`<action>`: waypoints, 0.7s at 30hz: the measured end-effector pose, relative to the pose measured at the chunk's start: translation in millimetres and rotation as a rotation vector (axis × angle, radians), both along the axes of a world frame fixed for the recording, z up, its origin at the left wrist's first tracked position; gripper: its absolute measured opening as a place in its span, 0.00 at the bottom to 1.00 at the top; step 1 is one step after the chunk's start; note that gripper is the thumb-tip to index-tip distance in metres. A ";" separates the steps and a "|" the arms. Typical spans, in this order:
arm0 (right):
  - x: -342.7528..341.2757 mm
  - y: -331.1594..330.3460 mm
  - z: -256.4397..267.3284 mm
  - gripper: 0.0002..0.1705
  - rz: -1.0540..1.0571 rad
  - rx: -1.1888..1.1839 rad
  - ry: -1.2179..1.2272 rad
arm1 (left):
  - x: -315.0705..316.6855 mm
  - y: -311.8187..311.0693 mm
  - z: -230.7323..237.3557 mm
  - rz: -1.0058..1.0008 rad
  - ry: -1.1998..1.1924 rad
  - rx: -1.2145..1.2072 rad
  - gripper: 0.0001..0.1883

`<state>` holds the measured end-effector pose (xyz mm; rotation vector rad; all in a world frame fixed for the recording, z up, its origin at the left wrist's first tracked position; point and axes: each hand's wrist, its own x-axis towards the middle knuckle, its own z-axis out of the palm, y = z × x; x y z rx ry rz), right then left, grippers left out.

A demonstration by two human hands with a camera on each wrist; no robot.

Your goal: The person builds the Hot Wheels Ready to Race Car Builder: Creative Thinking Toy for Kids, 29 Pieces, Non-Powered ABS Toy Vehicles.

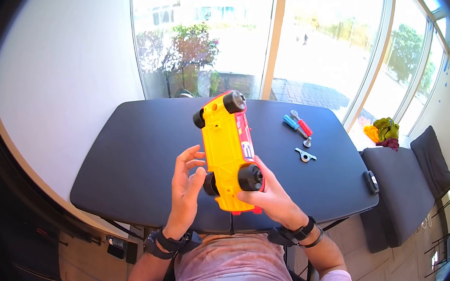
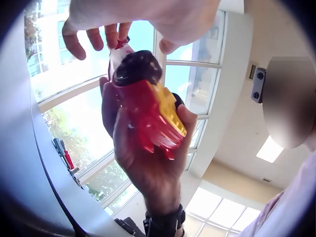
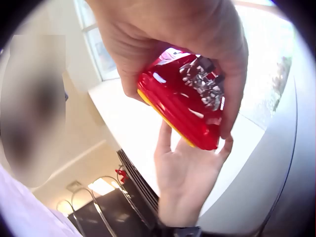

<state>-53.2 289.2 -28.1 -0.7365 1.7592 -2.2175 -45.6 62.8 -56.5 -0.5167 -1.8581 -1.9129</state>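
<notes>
A toy car (image 1: 224,151) with a yellow underside, red body and black wheels is held up above the table, underside toward the head view. My right hand (image 1: 276,198) grips its lower end, thumb across the yellow base. Beside the car's left side is my left hand (image 1: 186,190), fingers loosely bent and apart from it. In the left wrist view the right hand (image 2: 153,163) wraps the red end of the car (image 2: 148,108). The right wrist view shows the red body (image 3: 182,98) in the right hand's grip, with the left hand (image 3: 187,168) spread behind it.
On the dark table (image 1: 143,155), toward the back right, lie a blue screwdriver (image 1: 292,123), a red screwdriver (image 1: 305,127), a small metal piece (image 1: 307,142) and a grey bracket (image 1: 305,155). A black device (image 1: 370,182) sits at the right edge. Cloths (image 1: 383,132) lie beyond the grey seat (image 1: 399,193).
</notes>
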 end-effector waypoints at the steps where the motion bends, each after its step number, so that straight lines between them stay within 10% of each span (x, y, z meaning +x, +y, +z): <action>1: 9.4 0.2 6.9 0.48 0.104 -0.151 -0.203 | -3.3 -0.6 -1.4 -0.083 -0.027 0.057 0.36; 5: 7.5 1.1 -10.0 0.43 0.179 -0.107 -0.301 | -7.0 -9.3 -32.2 -0.559 -0.419 0.485 0.32; 9: -6.2 5.0 -9.1 0.43 -0.138 0.408 0.386 | -3.1 -2.9 -31.5 -0.564 -0.527 0.671 0.31; 16: -45.6 74.4 25.2 0.20 -0.370 0.448 0.160 | -1.4 5.4 -27.0 -0.435 -0.568 0.642 0.32; 21: -105.3 168.8 -0.2 0.11 -0.784 1.133 0.539 | -6.7 2.2 -44.9 -0.443 -0.554 0.703 0.30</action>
